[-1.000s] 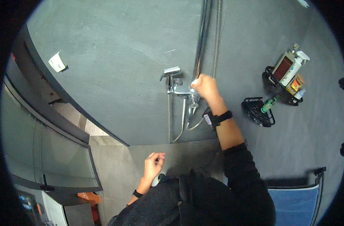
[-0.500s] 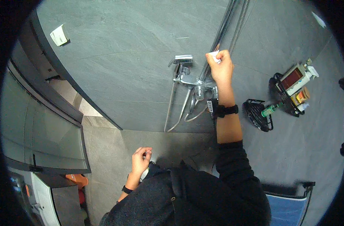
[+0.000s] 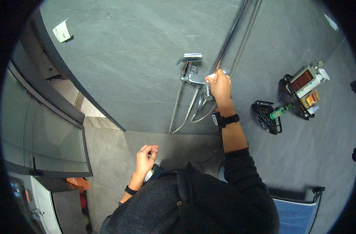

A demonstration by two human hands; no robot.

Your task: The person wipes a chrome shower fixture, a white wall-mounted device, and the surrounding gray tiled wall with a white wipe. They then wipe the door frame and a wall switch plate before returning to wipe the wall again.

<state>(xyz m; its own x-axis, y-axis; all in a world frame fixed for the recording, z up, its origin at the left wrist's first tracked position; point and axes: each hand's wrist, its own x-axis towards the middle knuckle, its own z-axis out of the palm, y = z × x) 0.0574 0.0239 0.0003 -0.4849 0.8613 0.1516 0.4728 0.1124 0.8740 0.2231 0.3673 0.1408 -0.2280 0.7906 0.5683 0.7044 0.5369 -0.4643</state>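
My right hand (image 3: 221, 89) is closed round a small white wipe (image 3: 211, 77), of which only an edge shows between thumb and fingers. It presses at the foot of the chrome riser pipe (image 3: 231, 34), where the pipe meets the shower mixer (image 3: 197, 79). Part of the mixer is hidden behind that hand. A short hand sprayer (image 3: 192, 57) hangs at the mixer's left, and its hose loops below. Low in front of my body, my left hand (image 3: 145, 159) hangs away from the wall with its fingers curled together; whatever lies in them cannot be made out.
Black corner racks on the right wall carry bottles (image 3: 305, 81) and a green tube (image 3: 278, 113). A ribbed hose (image 3: 246, 37) runs beside the pipe. At left stand a glass door (image 3: 57, 136) and a cabinet (image 3: 65, 206); a blue folding seat (image 3: 296, 214) is at lower right.
My right hand has slid down the riser pipe with the white wipe, to the mixer. My left hand stays low, nearly where it was.
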